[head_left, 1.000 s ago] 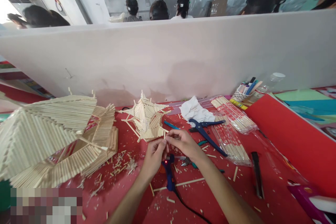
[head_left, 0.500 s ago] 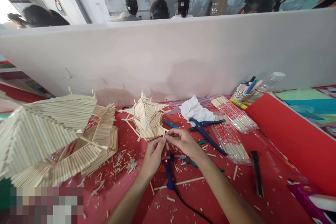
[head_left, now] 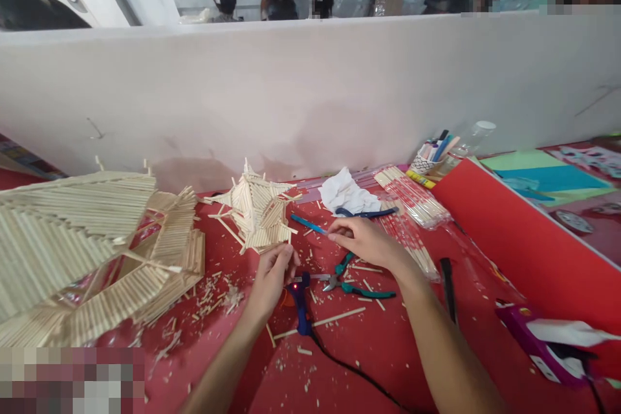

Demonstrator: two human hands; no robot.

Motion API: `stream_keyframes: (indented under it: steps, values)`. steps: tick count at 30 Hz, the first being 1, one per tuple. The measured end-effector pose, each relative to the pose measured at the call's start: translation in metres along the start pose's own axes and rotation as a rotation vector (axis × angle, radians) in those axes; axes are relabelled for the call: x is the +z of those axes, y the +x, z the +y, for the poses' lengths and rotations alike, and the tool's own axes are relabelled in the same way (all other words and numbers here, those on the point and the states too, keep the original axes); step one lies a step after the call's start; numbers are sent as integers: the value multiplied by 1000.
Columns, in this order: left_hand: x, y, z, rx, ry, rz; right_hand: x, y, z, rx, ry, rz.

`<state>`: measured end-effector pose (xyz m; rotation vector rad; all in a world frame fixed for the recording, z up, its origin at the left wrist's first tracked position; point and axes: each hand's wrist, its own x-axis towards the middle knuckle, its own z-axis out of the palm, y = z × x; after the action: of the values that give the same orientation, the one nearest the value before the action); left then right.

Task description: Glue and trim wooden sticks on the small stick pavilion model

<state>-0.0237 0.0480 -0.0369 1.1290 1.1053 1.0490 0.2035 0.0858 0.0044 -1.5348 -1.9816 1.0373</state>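
My left hand [head_left: 276, 268] is closed in a pinch at the near edge of a small peaked roof model of wooden sticks [head_left: 257, 210]. Whatever lies between its fingertips is hidden. My right hand [head_left: 369, 240] is over the table to the right, fingers bent but apart, at the right end of a thin blue stick-like tool [head_left: 308, 224]; I cannot tell if they touch. Below the hands lie a blue glue gun [head_left: 301, 310] with a red light and green-handled pliers [head_left: 361, 290]. A dark blue cutter [head_left: 371, 212] is partly covered by my right hand.
A larger stick-built house model [head_left: 92, 246] stands at left. Crumpled tissue [head_left: 348, 191], bagged sticks [head_left: 412, 197], a pen cup [head_left: 427, 158] and a red board [head_left: 514, 233] are at right. Stick scraps litter the red table [head_left: 291, 381]; a pale partition [head_left: 242, 97] rises behind.
My right hand has left my left hand's fingertips and moved right, to the blue stick-like tool. The pliers are now more exposed. My left hand stays by the small roof; the view has shifted slightly.
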Motion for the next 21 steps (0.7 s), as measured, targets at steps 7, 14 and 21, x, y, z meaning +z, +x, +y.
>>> stream_keyframes:
  steps: [7,14,21]
  values:
    - [-1,-2,9,-17,10,-20,11,-2,0,16,-321,-104]
    - [-1,-1,14,-62,-25,-12,15,-5,1,47,-554,-156]
    - [0,0,11,-72,-59,-9,-16,-13,18,219,-612,4]
